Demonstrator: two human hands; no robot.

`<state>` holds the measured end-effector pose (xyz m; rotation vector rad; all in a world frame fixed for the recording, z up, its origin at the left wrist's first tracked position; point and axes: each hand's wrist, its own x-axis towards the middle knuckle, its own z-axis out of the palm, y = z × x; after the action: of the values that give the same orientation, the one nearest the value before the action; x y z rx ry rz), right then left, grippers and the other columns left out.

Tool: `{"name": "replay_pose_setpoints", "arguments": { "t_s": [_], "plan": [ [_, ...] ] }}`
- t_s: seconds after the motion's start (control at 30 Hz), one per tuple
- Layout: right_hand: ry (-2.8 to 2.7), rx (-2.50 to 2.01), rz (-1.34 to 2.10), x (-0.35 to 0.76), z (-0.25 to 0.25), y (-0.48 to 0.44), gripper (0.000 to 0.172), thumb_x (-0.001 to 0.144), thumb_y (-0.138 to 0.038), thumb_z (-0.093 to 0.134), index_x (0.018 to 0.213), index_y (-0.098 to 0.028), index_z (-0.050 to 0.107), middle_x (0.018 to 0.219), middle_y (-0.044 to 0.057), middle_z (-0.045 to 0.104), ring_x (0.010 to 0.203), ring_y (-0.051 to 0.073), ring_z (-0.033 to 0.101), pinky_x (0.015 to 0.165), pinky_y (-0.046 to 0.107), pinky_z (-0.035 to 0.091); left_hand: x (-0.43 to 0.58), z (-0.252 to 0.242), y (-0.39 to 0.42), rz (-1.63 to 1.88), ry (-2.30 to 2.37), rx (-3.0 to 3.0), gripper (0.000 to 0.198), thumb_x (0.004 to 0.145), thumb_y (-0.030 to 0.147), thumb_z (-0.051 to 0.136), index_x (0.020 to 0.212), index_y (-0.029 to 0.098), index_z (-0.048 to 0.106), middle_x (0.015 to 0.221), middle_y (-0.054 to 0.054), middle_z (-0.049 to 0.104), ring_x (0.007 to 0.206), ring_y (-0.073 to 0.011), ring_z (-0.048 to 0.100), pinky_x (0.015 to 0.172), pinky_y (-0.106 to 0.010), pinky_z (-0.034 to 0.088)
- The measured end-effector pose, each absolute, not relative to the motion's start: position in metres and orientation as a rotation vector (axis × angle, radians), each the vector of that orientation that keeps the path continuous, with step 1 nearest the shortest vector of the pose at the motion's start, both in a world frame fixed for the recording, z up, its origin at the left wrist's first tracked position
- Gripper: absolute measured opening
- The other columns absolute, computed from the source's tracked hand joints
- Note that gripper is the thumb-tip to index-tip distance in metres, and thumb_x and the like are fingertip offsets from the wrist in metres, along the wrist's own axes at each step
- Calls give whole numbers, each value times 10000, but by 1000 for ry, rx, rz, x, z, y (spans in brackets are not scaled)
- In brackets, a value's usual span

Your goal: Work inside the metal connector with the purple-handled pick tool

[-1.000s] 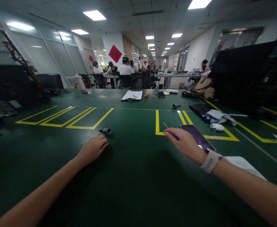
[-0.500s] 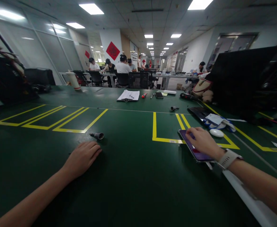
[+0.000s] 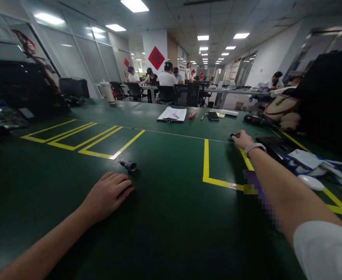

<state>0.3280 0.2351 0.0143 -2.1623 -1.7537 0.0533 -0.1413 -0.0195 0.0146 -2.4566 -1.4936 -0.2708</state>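
Observation:
My left hand (image 3: 109, 194) rests palm down on the green table (image 3: 171, 233), fingers slightly bent and holding nothing. Just beyond its fingertips lies a dark metal socket-like piece (image 3: 129, 166), its hollow round end facing me. On the right, my right hand (image 3: 243, 140) reaches far over the table with its fingers closed on a small dark metal piece (image 3: 234, 135), mostly hidden by the fingers. Below my right forearm lies a device with a purple screen (image 3: 255, 184), partly covered by the arm and blurred into blocks.
Yellow tape outlines (image 3: 100, 154) mark the table. Farther back lie a clipboard with paper (image 3: 172, 114), a red object (image 3: 192, 115) and a black phone (image 3: 213, 116). Gloves (image 3: 313, 162), a white mouse (image 3: 311, 182) and a dark bulky object (image 3: 331, 97) are at right. People sit beyond.
My right hand has left the purple-screened device, moved forward and closed on the small dark metal piece. My left hand stays beside its piece. The view has turned slightly left.

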Motion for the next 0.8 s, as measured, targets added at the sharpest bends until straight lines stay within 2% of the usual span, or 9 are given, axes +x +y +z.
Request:
{"name": "replay_pose_setpoints", "arguments": {
  "t_s": [0.1, 0.3, 0.63, 0.8],
  "plan": [
    [-1769, -2152, 73, 328, 10, 248, 343, 839, -379, 530, 1097, -152, 523, 1016, 127, 637, 904, 239, 611, 746, 349, 470, -142, 13, -19, -313, -1442, -2428, 238, 845, 346, 476, 949, 205, 637, 980, -68, 645, 901, -229, 580, 843, -407, 418],
    [-1798, -2153, 33, 321, 18, 261, 294, 782, -345, 572, 1018, -176, 523, 1004, 151, 644, 925, 293, 611, 744, 379, 446, -142, 13, -21, -302, -1374, -2439, 217, 846, 322, 488, 964, 209, 632, 992, -57, 644, 921, -221, 583, 864, -401, 406],
    [-1805, -2090, -6, 307, 17, 261, 331, 775, -259, 600, 1066, -170, 468, 1078, 153, 612, 963, 278, 596, 767, 359, 443, -143, 11, -21, -360, -1240, -2427, 180, 851, 268, 493, 961, 202, 619, 984, -50, 644, 929, -208, 580, 884, -385, 391],
    [-1829, -2052, -12, 298, 13, 262, 318, 785, -153, 582, 1088, -147, 485, 1080, 169, 609, 1001, 289, 578, 790, 364, 440, -143, 9, -21, -368, -1248, -2418, 176, 842, 255, 505, 966, 202, 618, 989, -48, 646, 935, -207, 580, 888, -383, 391]
  ]
}}
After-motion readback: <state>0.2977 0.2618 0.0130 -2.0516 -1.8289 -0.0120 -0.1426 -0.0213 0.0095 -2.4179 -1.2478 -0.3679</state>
